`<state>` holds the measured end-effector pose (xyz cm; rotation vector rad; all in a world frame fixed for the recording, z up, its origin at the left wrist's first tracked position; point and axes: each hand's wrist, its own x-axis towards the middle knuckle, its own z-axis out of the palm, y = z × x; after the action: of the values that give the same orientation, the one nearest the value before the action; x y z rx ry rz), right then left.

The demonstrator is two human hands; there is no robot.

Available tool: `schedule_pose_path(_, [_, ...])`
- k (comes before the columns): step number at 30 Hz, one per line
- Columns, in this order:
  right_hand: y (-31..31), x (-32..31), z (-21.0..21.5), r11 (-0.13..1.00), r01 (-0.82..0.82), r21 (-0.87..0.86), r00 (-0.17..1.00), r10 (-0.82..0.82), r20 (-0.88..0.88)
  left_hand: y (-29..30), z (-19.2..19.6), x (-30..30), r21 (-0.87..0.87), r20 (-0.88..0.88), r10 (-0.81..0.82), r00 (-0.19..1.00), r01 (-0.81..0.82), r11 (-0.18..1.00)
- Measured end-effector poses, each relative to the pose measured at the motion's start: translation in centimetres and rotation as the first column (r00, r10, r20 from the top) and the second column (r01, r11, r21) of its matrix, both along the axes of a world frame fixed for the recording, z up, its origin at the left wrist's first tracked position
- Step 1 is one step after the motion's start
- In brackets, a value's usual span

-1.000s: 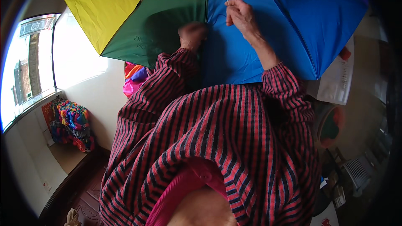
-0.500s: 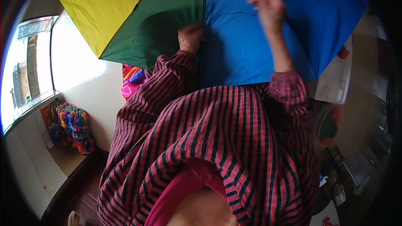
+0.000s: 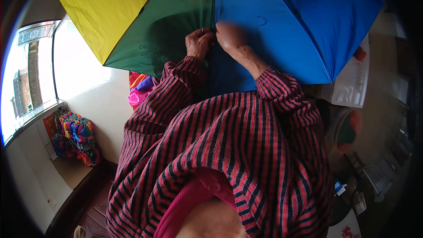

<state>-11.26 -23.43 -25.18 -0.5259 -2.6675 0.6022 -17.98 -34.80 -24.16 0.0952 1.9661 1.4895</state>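
Observation:
Spread across the top of the view is an umbrella [image 3: 304, 57] with orange, yellow, green, blue and purple panels, its inner side with thin dark ribs facing me. My left hand [image 3: 199, 44] is closed in a pinch on the umbrella beside the rib between the green and blue panels. A thin, shiny upright piece shows at its fingertips, too small to name. Just right of that rib is my right hand [image 3: 235, 42], close to the left one, in front of the blue panel. Motion smears its fingers, so whatever they hold cannot be made out.
Bright cloth [image 3: 140, 90] in pink, purple and orange shows below the green panel. A colourful bundle [image 3: 77, 128] lies by the window at left. To the right are a white plastic container [image 3: 350, 88] and a round tub [image 3: 348, 132] with something green and red.
My right hand has come down and left from high on the blue panel to beside the left hand. The left hand stays near the same rib, and the umbrella has shifted slightly.

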Motion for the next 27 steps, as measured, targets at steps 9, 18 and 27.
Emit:
schedule_pose_path(9, [1.9, -0.9, 0.5, 0.977, -0.185, -0.108, 0.975, 0.196, 0.104, 0.1, -0.2, -0.2, 0.057, 0.005, 0.027, 1.0, -0.027, 0.998])
schedule_pose_path(18, [2.6, -0.3, -0.6, 0.923, -0.378, -0.075, 0.923, 0.369, -0.11, -0.1, -0.1, -0.6, 0.061, 0.027, -0.031, 0.999, 0.029, 0.998])
schedule_pose_path(27, [1.6, 0.3, 0.1, 0.979, -0.2, -0.044, 0.953, 0.183, -0.242, 0.2, -0.6, -0.6, 0.053, 0.003, 0.074, 0.997, -0.074, 0.996])
